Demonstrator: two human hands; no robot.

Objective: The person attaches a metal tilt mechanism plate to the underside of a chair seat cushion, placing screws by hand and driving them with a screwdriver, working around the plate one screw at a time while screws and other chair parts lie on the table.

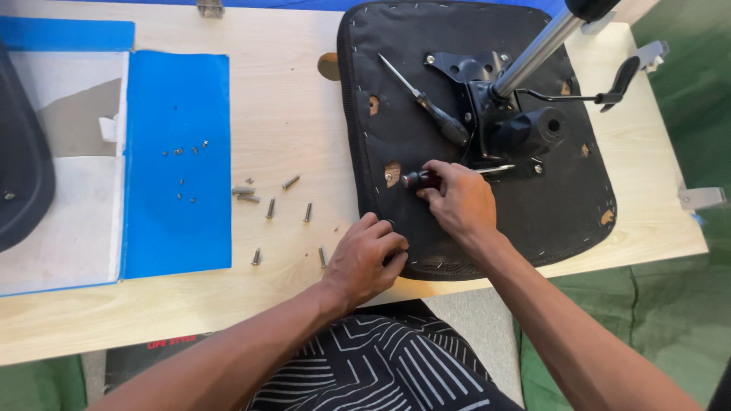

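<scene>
Gripping a screwdriver (449, 175) laid flat, the right hand (461, 202) is driving it toward the bracket (518, 169) on the upturned seat (563, 205); the left hand (369, 255), curled, is bracing the seat edge. Keeping the tip seated is preventing slippage.

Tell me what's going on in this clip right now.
A person is working on an upturned chair seat lying on a wooden table. The right hand holds a screwdriver by its dark handle, tip pointed at the metal bracket under the seat. The left hand rests on the seat's near edge. A second screwdriver lies on the seat. Loose bolts are scattered on the table, with small screws on a blue sheet.
</scene>
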